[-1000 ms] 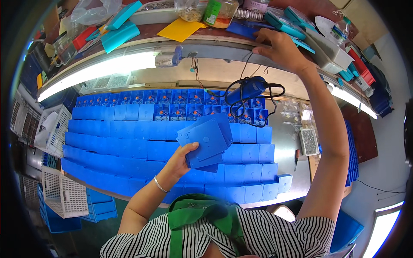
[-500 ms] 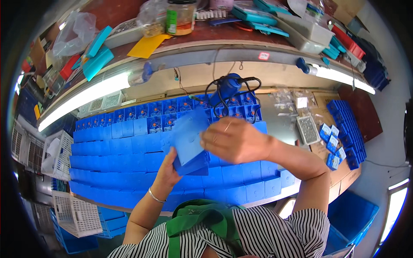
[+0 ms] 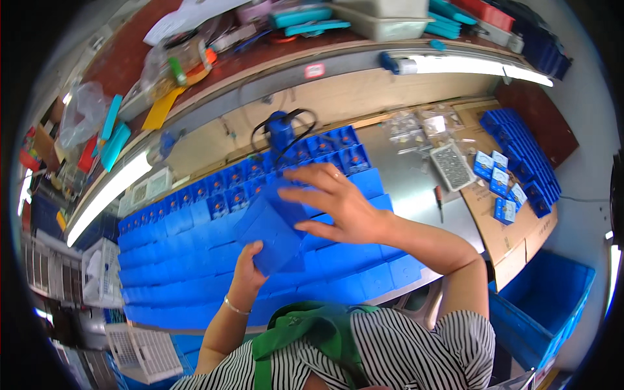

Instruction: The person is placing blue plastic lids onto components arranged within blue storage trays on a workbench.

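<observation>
My left hand (image 3: 249,270) grips several blue square plastic covers (image 3: 270,235) from below, thumb lying on the top face. My right hand (image 3: 341,207) is beside their upper right edge, fingers and thumb spread apart. Some blue plastic blurs behind its fingertips; whether they touch it cannot be made out. Under both hands, blue square boxes stand in rows across the bench. The nearer rows show plain blue covers (image 3: 377,281), while the far rows are uncovered boxes (image 3: 354,158) with small orange and wired parts inside. A blue cylindrical tool (image 3: 281,132) with a black cable hangs over them.
A screwdriver (image 3: 439,200) and a tray of small metal parts (image 3: 453,167) lie at right. Farther right are small blue-and-white boxes (image 3: 500,181) and a stack of blue trays (image 3: 513,146). A lamp (image 3: 481,67) runs under the cluttered shelf. A blue crate (image 3: 546,305) stands lower right.
The view has swung toward the right. My right hand's fingers, bunched at the covers' edge before, are now spread. The covers in my left hand have tilted.
</observation>
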